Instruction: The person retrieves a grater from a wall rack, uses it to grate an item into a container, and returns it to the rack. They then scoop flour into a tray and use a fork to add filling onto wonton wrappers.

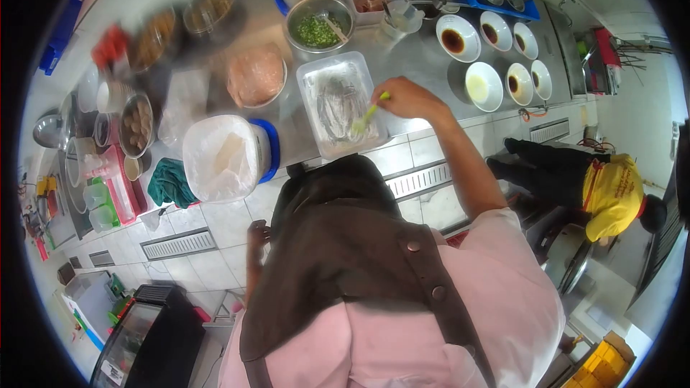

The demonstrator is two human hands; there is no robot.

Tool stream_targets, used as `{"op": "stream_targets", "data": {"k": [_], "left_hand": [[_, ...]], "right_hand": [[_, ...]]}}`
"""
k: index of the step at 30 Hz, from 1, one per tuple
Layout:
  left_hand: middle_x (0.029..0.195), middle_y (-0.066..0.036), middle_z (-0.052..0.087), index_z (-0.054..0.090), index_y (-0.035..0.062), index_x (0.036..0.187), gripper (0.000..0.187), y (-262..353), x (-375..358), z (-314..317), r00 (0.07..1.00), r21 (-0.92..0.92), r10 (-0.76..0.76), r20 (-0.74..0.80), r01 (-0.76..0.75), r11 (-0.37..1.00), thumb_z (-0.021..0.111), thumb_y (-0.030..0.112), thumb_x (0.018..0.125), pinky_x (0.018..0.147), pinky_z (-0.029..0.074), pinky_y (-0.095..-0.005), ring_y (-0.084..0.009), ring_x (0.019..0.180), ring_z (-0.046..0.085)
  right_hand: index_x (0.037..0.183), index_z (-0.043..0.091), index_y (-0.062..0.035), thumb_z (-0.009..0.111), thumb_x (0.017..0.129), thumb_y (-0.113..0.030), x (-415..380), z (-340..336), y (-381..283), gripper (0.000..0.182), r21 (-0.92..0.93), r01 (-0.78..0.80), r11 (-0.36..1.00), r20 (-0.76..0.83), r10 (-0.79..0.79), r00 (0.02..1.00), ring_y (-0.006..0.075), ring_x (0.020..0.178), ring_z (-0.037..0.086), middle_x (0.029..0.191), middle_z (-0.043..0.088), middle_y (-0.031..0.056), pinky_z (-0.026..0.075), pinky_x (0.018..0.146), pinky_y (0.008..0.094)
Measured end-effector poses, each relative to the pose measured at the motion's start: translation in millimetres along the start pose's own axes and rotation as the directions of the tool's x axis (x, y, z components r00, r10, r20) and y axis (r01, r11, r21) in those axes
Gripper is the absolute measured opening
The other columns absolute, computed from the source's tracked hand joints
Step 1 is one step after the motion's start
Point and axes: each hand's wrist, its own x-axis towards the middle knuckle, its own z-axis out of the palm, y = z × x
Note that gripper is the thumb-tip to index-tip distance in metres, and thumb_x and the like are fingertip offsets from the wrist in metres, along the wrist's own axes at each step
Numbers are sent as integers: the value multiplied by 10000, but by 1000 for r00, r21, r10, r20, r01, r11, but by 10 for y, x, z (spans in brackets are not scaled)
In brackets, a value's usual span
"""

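My right hand (408, 98) is closed around the thin handle of a green pastry brush (374, 105). The brush head points down into a white rectangular tray (309, 97), whose floor has a patchy, whitish coating. Down beside the dark apron hangs my left hand (257, 236), its fingers loosely bent and no object visible in them. Left of the tray, a large pale pink mass in plastic (255, 75) rests on a round dish. Nearer to me stands a tub lined with white plastic (205, 162).
A steel bowl of chopped greens (316, 31) stands behind the tray. Several white bowls, some with dark liquid (458, 38), are at the right. A green cloth (171, 182) lies at the left edge. A person in a yellow shirt (614, 190) is further right.
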Motion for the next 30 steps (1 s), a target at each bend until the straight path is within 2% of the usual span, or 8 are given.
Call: {"op": "stream_targets", "data": {"k": [4,7,10,13,20,22,27,30], "left_hand": [[862,-84,654,541,84,1143,223,-406,221,-131,996,147,66,66,-75,986,461,106,936,556,512,-274,-171,714,643],[875,-91,658,537,77,1158,241,-286,214,-166,991,205,101,86,-117,972,466,93,927,551,514,-288,-181,709,653],[876,-76,659,525,64,1180,272,-334,273,-230,979,106,192,74,-199,974,500,84,910,510,485,-247,-167,697,664],[858,-70,652,530,73,1147,233,245,175,-33,958,-258,-278,-67,252,933,517,110,917,472,439,-228,-158,685,658],[861,-80,650,539,91,1123,202,110,374,135,948,-229,-311,-68,288,930,530,186,945,466,424,-259,-189,696,676],[864,-86,651,541,100,1133,213,-28,432,115,954,-252,-294,-67,268,930,530,218,956,471,433,-267,-202,711,684],[881,-104,664,535,92,1155,248,-346,403,101,963,-328,-264,-46,236,915,543,253,966,504,490,-300,-210,717,672],[895,-127,671,523,77,1160,259,-902,531,11,994,-65,111,7,-111,992,542,250,968,537,534,-368,-244,713,665]], "right_hand": [[982,696,-42,617,861,-124,85,-68,-59,165,-9,-8,1000,-260,6,966,367,926,633,944,680,186,493,837,421],[970,688,-32,622,844,-111,107,47,-69,163,-221,172,960,-406,-251,879,378,906,631,912,671,199,495,818,431],[925,685,-16,617,831,-97,-110,-80,-360,142,-164,135,977,114,-117,987,379,858,634,858,669,196,489,776,458],[897,684,-6,616,828,-96,-137,-169,-494,132,-80,102,992,137,-90,986,389,831,630,855,669,193,487,767,465],[779,644,12,583,804,-80,308,63,-425,114,-232,273,934,-302,-336,892,396,842,629,829,655,214,490,758,473],[846,663,8,615,797,-73,195,-12,-444,106,-283,178,943,139,-143,980,389,874,632,867,665,210,495,773,458],[902,694,-8,618,821,-115,134,-175,-633,155,-113,156,981,53,-150,987,387,866,643,878,678,204,505,780,440],[910,709,-22,616,828,-144,421,-15,-588,174,34,103,994,-143,-97,985,373,862,656,888,689,192,510,784,426]]}}
